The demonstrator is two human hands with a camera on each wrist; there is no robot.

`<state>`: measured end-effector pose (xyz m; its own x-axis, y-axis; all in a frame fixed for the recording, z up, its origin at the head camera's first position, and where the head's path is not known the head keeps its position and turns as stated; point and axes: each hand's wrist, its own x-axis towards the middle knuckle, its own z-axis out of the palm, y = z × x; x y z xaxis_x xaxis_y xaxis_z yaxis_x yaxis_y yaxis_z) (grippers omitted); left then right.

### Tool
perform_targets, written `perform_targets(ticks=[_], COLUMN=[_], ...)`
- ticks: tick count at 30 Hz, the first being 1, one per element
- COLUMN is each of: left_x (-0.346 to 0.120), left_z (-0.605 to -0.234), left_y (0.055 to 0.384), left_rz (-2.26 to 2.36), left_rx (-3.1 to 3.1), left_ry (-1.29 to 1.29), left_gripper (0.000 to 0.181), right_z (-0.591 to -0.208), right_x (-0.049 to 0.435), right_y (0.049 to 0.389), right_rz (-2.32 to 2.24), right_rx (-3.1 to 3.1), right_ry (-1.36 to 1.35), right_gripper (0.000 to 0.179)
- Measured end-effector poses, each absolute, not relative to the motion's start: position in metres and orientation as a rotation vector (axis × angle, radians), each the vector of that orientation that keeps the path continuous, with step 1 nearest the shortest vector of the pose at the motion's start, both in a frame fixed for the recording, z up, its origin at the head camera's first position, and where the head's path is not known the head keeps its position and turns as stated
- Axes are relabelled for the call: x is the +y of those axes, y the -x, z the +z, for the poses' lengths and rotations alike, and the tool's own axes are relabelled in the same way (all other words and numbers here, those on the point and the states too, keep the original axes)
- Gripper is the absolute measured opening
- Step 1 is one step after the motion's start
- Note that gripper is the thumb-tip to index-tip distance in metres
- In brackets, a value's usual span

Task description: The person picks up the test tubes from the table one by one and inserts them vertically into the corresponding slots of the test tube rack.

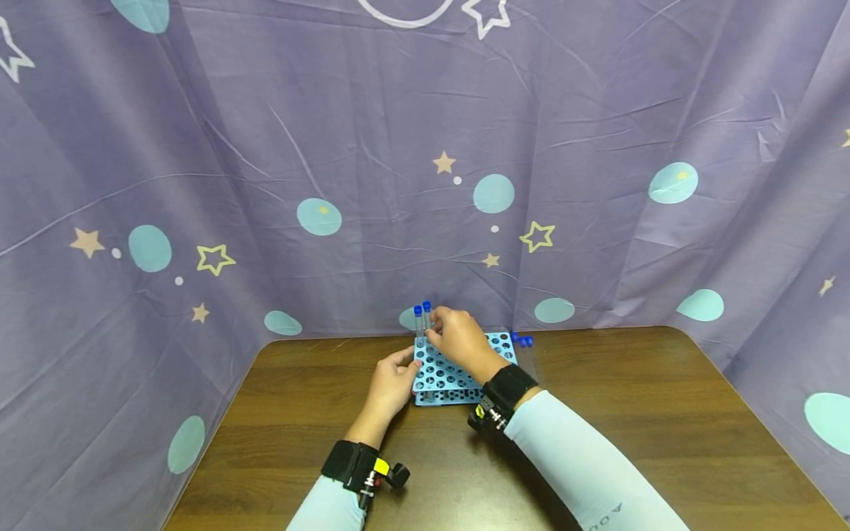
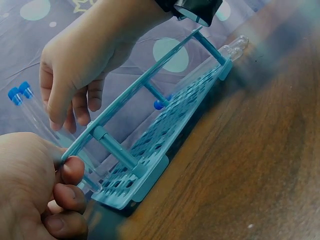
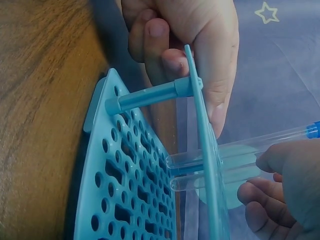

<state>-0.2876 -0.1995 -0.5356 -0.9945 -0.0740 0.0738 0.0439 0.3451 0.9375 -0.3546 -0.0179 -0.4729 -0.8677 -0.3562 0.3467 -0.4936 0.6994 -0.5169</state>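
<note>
A light-blue test tube rack [image 1: 448,388] with two perforated tiers stands on the table near the curtain. My left hand [image 1: 392,380] grips its left end, thumb on the top plate and fingers curled below. Two clear blue-capped test tubes stand side by side in the back left holes. The left test tube [image 1: 418,324] stands free of my fingers. My right hand [image 1: 462,341] reaches over the rack and pinches the other test tube [image 3: 240,175] between thumb and forefinger. In the right wrist view, both rounded tube ends show below the top plate, close to the lower tier.
Several loose test tubes with blue caps [image 1: 524,341] lie on the table just right of the rack. A purple patterned curtain [image 1: 398,147] hangs directly behind the wooden table [image 1: 637,413]. Both wrists wear black straps with small cameras.
</note>
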Motion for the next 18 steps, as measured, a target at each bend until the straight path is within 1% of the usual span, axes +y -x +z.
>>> perform_targets(ticks=[8,12,18], left_x=[-0.2000,-0.2001,-0.2005], left_z=[-0.5355,-0.5363,-0.5379], left_y=[0.2880,0.2879,0.2890], left_rz=[-1.738,-1.729,-1.721], left_rx=[-2.494,-2.497,-2.498], left_ry=[-0.032,-0.035,-0.033], left_gripper=[0.047,0.048,0.048], right_z=[-0.4738,-0.4749,-0.4774], right_x=[-0.0174,-0.0168,-0.0129], right_y=[0.3536,0.3532,0.3526], right_rz=[0.908,0.925,0.971], right_rx=[-2.688,-2.693,-2.696], right_ry=[-0.664,-0.653,-0.642], right_gripper=[0.017,0.017,0.023])
